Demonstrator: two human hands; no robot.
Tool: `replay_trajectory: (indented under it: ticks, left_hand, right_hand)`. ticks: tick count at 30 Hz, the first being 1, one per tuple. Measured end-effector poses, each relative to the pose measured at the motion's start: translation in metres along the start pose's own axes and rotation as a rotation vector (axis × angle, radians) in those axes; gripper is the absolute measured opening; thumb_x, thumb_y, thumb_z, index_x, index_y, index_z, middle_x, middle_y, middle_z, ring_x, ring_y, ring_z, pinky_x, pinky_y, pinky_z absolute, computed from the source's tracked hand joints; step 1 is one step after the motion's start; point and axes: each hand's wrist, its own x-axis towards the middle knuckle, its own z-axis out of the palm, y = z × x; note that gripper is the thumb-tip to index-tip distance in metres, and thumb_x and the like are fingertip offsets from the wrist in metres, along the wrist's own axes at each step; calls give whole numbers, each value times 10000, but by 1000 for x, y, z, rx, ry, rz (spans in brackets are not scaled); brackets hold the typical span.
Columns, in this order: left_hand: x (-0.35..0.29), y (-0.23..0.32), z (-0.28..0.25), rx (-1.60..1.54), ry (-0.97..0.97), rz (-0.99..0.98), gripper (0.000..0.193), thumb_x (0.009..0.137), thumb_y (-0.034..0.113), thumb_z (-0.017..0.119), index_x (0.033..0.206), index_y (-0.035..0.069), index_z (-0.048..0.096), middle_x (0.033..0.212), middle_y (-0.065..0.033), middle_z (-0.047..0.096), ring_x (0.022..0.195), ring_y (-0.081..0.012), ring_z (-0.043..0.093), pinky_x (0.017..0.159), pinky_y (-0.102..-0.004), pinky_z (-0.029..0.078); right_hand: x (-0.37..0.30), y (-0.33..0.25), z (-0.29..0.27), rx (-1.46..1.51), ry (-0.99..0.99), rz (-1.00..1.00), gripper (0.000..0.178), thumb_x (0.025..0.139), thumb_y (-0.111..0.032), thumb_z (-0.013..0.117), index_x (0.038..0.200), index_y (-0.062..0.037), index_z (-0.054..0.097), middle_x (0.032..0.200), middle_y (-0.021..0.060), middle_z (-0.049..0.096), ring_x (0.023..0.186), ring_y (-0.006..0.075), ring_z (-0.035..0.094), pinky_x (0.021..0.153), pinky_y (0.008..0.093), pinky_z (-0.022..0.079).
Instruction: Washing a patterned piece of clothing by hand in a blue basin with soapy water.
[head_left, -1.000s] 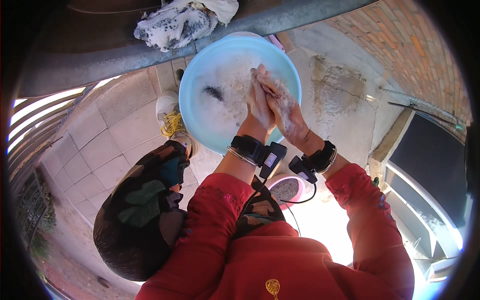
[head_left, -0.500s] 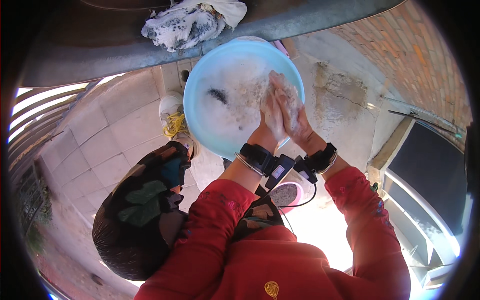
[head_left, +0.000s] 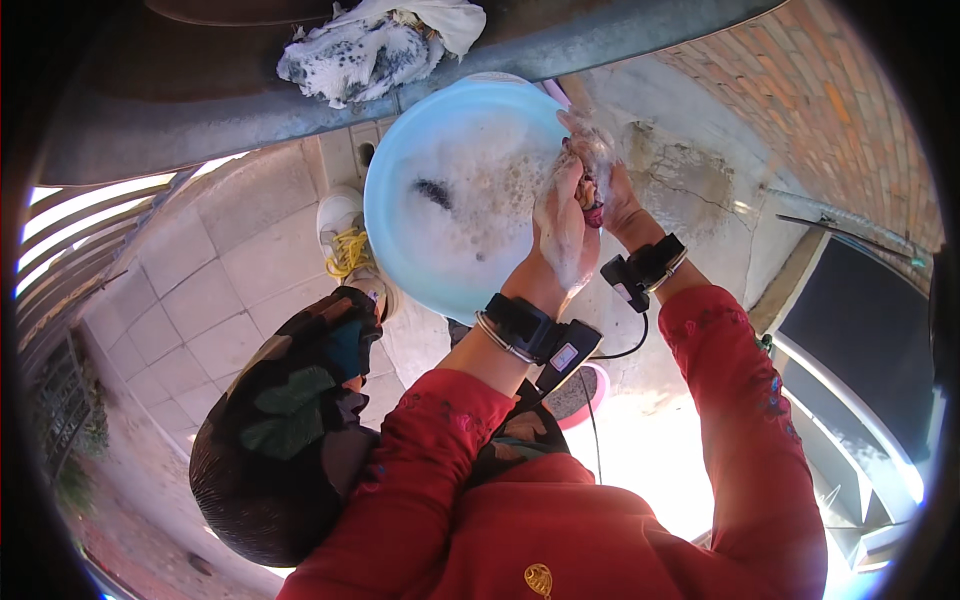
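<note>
My two hands, coated in suds, are closed together over the right rim of a light-blue basin point(head_left: 385, 170). Between them, a small crumpled piece of patterned cloth point(head_left: 592, 205), reddish and brown, shows in part. My left hand point(head_left: 560, 230) presses against it from the left, thumb side up. From the right, my right hand point(head_left: 617, 185) wraps round the same cloth, its fingers partly hidden by foam. White foam point(head_left: 480, 165) covers the basin's water, and a dark wet bit of something point(head_left: 433, 193) pokes through it.
Wet white-and-dark cloth point(head_left: 365, 60) lies on a metal ledge point(head_left: 230, 140) beyond the basin. A pink-rimmed container point(head_left: 590, 395) stands below my wrists, near a dangling cable. My shoe point(head_left: 343, 235) is left of the basin; a brick wall point(head_left: 820, 100) rises at right.
Both hands have shifted slightly right and turned, from palms pressed flat together to fingers curled. The patterned cloth between them now shows. My right wrist has moved away from the left.
</note>
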Motion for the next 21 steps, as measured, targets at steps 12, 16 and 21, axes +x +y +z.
replay_trajectory:
  ticks: [12,16,21]
  left_hand:
    - [0,7,-3,-144,27,5,408,999,372,305,1204,66,482,1154,-57,521,1096,-167,493,975,-307,377]
    - [-6,22,-20,-107,82,20,357,995,333,316,1177,81,491,1116,-41,526,1065,-154,496,954,-294,387]
    - [-2,9,-2,-122,123,-30,304,979,294,395,1195,98,480,1113,-34,524,1046,-140,495,943,-281,390]
  right_hand:
    - [-8,3,11,-1368,-110,-645,391,926,-186,428,1278,-30,494,1282,159,486,1176,313,450,1017,349,337]
    - [-41,33,30,-1390,-84,-744,388,937,-205,425,1267,-13,492,1179,138,552,1076,273,516,965,321,387]
    - [-4,9,7,-1118,-64,-541,387,947,-223,427,1265,-13,492,1107,106,579,997,233,541,932,302,408]
